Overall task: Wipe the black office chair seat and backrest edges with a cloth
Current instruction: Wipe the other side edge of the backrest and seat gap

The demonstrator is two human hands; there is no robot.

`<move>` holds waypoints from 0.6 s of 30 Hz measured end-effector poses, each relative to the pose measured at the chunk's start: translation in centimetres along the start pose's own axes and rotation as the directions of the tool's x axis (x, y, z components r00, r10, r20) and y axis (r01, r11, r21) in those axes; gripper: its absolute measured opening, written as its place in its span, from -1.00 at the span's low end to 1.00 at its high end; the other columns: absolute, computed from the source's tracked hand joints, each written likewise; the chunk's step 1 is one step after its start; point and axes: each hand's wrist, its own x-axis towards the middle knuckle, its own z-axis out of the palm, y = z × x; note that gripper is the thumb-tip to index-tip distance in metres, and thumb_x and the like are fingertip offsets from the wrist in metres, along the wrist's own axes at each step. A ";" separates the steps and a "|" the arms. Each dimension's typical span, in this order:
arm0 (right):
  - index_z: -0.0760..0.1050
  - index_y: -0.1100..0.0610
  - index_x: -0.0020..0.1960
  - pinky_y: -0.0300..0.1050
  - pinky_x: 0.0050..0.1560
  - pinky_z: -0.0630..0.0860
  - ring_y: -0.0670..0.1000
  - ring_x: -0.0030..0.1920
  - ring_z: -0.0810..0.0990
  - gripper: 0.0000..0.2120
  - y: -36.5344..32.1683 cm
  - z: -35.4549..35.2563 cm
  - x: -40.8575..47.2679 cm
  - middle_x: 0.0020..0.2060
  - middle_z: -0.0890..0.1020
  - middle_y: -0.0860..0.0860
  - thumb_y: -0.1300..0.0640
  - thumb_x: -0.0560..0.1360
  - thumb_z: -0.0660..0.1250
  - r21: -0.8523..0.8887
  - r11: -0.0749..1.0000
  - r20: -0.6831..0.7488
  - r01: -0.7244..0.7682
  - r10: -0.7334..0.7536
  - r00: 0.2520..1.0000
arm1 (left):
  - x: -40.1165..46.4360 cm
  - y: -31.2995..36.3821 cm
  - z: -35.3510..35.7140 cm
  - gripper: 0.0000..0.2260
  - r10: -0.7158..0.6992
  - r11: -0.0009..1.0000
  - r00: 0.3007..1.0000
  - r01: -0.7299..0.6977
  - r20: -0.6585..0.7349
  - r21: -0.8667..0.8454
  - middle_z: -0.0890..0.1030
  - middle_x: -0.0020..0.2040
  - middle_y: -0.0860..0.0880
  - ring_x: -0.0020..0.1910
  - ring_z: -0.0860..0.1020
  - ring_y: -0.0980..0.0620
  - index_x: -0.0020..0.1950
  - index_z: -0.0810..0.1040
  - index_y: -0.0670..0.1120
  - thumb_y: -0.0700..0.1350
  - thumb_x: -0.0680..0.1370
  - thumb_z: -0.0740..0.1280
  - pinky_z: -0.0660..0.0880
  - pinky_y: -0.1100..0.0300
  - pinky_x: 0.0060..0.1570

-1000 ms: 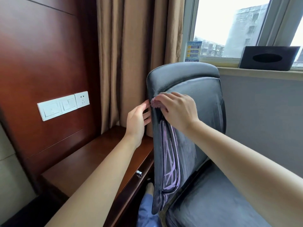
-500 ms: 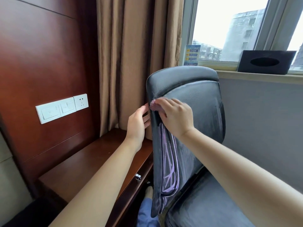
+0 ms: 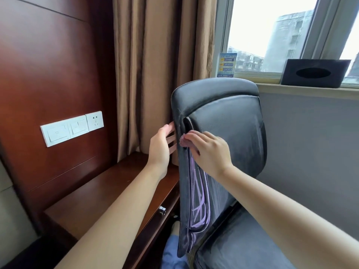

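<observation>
Head view: I see my right hand (image 3: 210,152) pinching a small pink cloth (image 3: 185,142) against the black padded office chair backrest's (image 3: 229,133) left edge. My left hand (image 3: 161,146), fingers straight, touches its rear. I can't read the blue leaflet's (image 3: 226,65) print.

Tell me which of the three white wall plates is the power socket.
The rightmost plate, nearest the curtain: it has plug holes; the other two carry rocker switches.

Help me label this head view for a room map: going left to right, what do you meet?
Wall switches → curtain → left hand → pink cloth → right hand → backrest → black tissue box.
</observation>
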 end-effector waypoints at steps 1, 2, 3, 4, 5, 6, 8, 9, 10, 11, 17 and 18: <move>0.63 0.06 -0.08 -0.15 -0.44 0.49 0.03 -0.28 0.61 -0.79 0.2 -0.2 0.3 -0.10 0.68 -0.09 0.17 0.49 0.21 0.014 1.000 0.004 0.006 -0.006 1.000 | 0.0 0.0 0.0 -0.68 0.005 1.000 1.000 -0.005 -0.003 0.000 0.62 0.15 0.08 0.09 0.58 0.15 0.23 0.55 0.01 -0.05 0.65 0.04 0.48 0.25 -0.07; 0.63 0.04 -0.08 -0.15 -0.41 0.51 0.04 -0.25 0.63 -0.80 0.2 -0.6 1.1 -0.10 0.68 -0.09 0.15 0.50 0.22 0.040 0.999 0.001 -0.012 0.012 1.000 | -0.1 0.0 0.1 -0.68 0.010 1.000 1.000 -0.010 -0.001 -0.005 0.62 0.14 0.08 0.07 0.58 0.16 0.23 0.55 0.00 -0.05 0.65 0.04 0.48 0.25 -0.07; 0.63 0.04 -0.07 -0.14 -0.38 0.52 0.05 -0.21 0.64 -0.82 0.3 -0.9 2.3 -0.08 0.68 -0.07 0.15 0.49 0.25 0.071 0.996 -0.011 -0.046 0.047 0.999 | -0.2 -0.1 0.2 -0.68 0.016 1.000 1.000 -0.016 0.003 -0.014 0.63 0.13 0.08 0.06 0.58 0.17 0.23 0.56 -0.01 -0.06 0.65 0.04 0.48 0.26 -0.05; 0.63 0.06 -0.05 -0.13 -0.36 0.53 0.07 -0.19 0.64 -0.85 0.4 -1.2 3.5 -0.07 0.67 -0.05 0.15 0.48 0.28 0.091 0.992 -0.018 -0.084 0.086 0.996 | -0.3 -0.1 0.2 -0.68 0.020 1.000 1.000 -0.020 0.009 -0.024 0.62 0.12 0.08 0.06 0.58 0.17 0.23 0.56 -0.02 -0.06 0.65 0.04 0.49 0.25 -0.02; 0.63 0.08 -0.02 -0.13 -0.34 0.52 0.10 -0.19 0.63 -0.84 0.5 -1.2 4.6 -0.05 0.65 -0.01 0.16 0.45 0.30 0.095 0.989 -0.010 -0.118 0.119 0.993 | -0.4 -0.2 0.3 -0.68 0.021 0.999 1.000 -0.021 0.009 -0.035 0.62 0.11 0.09 0.06 0.57 0.18 0.23 0.55 -0.03 -0.07 0.65 0.04 0.49 0.25 0.01; 0.62 0.10 0.01 -0.13 -0.33 0.52 0.12 -0.20 0.62 -0.80 0.5 -1.1 5.1 -0.04 0.63 0.02 0.17 0.43 0.29 0.088 0.987 0.012 -0.135 0.135 0.991 | -0.4 -0.2 0.3 -0.68 0.019 0.999 1.000 -0.018 0.008 -0.041 0.62 0.09 0.11 0.06 0.57 0.18 0.21 0.55 -0.02 -0.08 0.66 0.04 0.50 0.24 0.03; 0.60 0.12 0.05 -0.09 -0.31 0.55 0.14 -0.15 0.61 -0.74 0.1 -0.6 4.7 -0.04 0.61 0.06 0.12 0.46 0.21 0.058 0.992 0.031 -0.115 0.113 0.993 | -0.5 -0.2 0.2 -0.68 0.010 0.999 1.000 -0.010 0.003 -0.036 0.63 0.09 0.11 0.08 0.57 0.17 0.21 0.56 -0.01 -0.08 0.65 0.04 0.50 0.23 0.06; 0.60 0.14 0.07 -0.07 -0.29 0.56 0.15 -0.12 0.60 -0.71 -0.1 -0.3 3.8 -0.03 0.61 0.08 0.10 0.47 0.18 0.050 0.995 0.031 -0.089 0.088 0.996 | -0.5 -0.1 0.1 -0.68 0.006 1.000 1.000 -0.006 0.005 -0.029 0.63 0.11 0.10 0.11 0.57 0.16 0.22 0.57 0.00 -0.07 0.65 0.05 0.50 0.22 0.06; 0.60 0.17 0.08 -0.06 -0.26 0.57 0.15 -0.10 0.60 -0.70 -0.3 -0.1 2.7 -0.02 0.60 0.10 0.12 0.48 0.17 0.055 0.996 0.034 -0.063 0.062 0.998 | -0.5 -0.1 0.0 -0.68 0.003 1.000 1.000 -0.003 0.007 -0.024 0.64 0.11 0.10 0.12 0.57 0.15 0.21 0.57 0.01 -0.07 0.65 0.05 0.49 0.22 0.04; 0.60 0.19 0.09 -0.06 -0.23 0.56 0.15 -0.09 0.59 -0.70 -0.3 0.0 1.5 0.00 0.59 0.12 0.14 0.48 0.17 0.064 0.997 0.040 -0.034 0.032 0.999 | -0.5 -0.1 0.0 -0.68 0.003 1.000 1.000 -0.003 0.009 -0.021 0.64 0.09 0.11 0.12 0.57 0.15 0.18 0.58 0.04 -0.08 0.64 0.05 0.49 0.23 0.01; 0.61 0.19 0.06 -0.03 -0.20 0.52 0.18 -0.15 0.57 -0.75 1.0 -0.8 3.6 -0.06 0.61 0.13 0.26 0.44 0.24 0.015 0.997 0.026 0.070 -0.071 0.997 | -0.8 -0.2 0.3 -0.69 0.017 0.999 1.000 -0.016 0.010 -0.045 0.64 0.07 0.11 0.10 0.57 0.16 0.13 0.57 0.04 -0.10 0.65 0.03 0.48 0.23 0.04; 0.61 0.19 0.07 -0.03 -0.20 0.52 0.19 -0.14 0.57 -0.75 1.0 -0.7 4.6 -0.05 0.61 0.13 0.28 0.43 0.27 0.008 1.000 0.003 0.026 -0.026 1.000 | -0.8 -0.2 0.3 -0.69 0.016 0.998 1.000 -0.015 0.010 -0.055 0.63 0.06 0.12 0.10 0.56 0.15 0.12 0.56 0.03 -0.10 0.66 0.02 0.48 0.20 0.09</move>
